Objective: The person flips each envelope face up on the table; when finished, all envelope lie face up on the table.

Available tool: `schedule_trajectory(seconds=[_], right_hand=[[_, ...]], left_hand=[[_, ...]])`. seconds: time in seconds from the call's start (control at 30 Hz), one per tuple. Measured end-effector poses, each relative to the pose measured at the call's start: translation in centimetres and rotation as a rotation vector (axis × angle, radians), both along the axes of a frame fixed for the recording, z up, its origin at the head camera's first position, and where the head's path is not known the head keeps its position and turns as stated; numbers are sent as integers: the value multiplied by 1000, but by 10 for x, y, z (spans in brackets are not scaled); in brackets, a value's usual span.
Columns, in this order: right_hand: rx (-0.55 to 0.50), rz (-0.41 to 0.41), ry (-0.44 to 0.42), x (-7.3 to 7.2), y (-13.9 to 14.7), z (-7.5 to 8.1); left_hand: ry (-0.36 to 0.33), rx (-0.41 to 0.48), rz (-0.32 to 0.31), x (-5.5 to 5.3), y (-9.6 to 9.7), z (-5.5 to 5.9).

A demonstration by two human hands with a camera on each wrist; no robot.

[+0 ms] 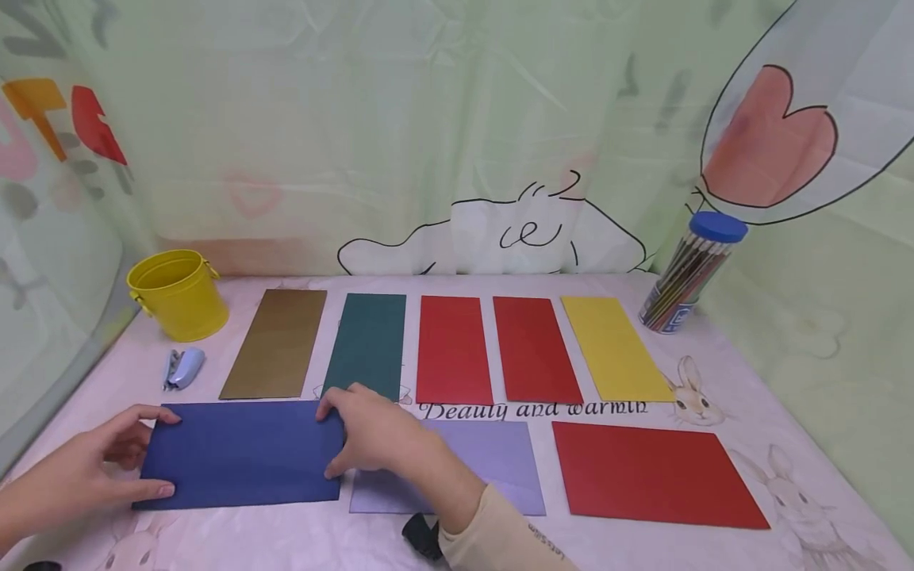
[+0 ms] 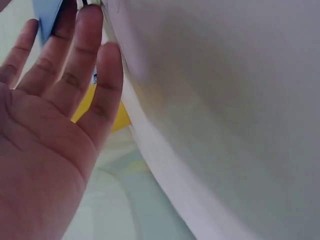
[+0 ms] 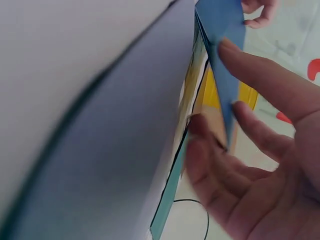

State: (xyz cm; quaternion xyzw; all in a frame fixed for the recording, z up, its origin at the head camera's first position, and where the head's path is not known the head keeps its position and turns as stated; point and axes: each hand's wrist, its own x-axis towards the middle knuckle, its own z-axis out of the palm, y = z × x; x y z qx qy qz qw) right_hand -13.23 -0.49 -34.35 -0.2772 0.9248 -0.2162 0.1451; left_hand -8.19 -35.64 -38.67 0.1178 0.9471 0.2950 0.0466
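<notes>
A dark blue paper sheet (image 1: 243, 456), rectangular, lies across the front left of the table. My left hand (image 1: 107, 460) holds its left end, the thumb on top near the lower corner and the index fingertip at the upper corner; in the left wrist view the left hand (image 2: 55, 115) has its fingertips by the blue sheet (image 2: 47, 17). My right hand (image 1: 378, 432) grips the right end. In the right wrist view the right hand (image 3: 265, 145) has thumb and index on one face of the raised blue sheet (image 3: 225, 65), other fingers behind. A lavender sheet (image 1: 493, 460) lies partly under my right forearm.
Behind stand in a row brown (image 1: 278, 345), green (image 1: 367, 341), red (image 1: 452, 349), red (image 1: 535, 349) and yellow (image 1: 616, 349) sheets. Another red sheet (image 1: 657, 476) lies front right. A yellow bucket (image 1: 189, 305), a stapler (image 1: 187, 368) and a pencil jar (image 1: 689, 277) stand around.
</notes>
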Motion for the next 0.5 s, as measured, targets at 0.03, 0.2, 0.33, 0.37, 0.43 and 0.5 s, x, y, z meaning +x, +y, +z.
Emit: schedule_trajectory(seconds=[0.03,0.2,0.33,0.37,0.43,0.5], right_hand=[[19,6,1,1,0,0],[108,29,34,5,-2,-2],[142,50,63,7,-2,-3],[146,56,73,7,-2,-4],[150,70,93,7,-2,-4],[153,78,104,6,-2,-5]], left_hand=[[-8,-31,-6,0,0,0],[23,-143,-77,-1,0,-1],[39,-176,-129,-2,-1,-2],[19,-188,-133,-2,-1,-1],[-5,-198,-140,-3,-2,-1],[-33,-219,-145,-4,-2,0]])
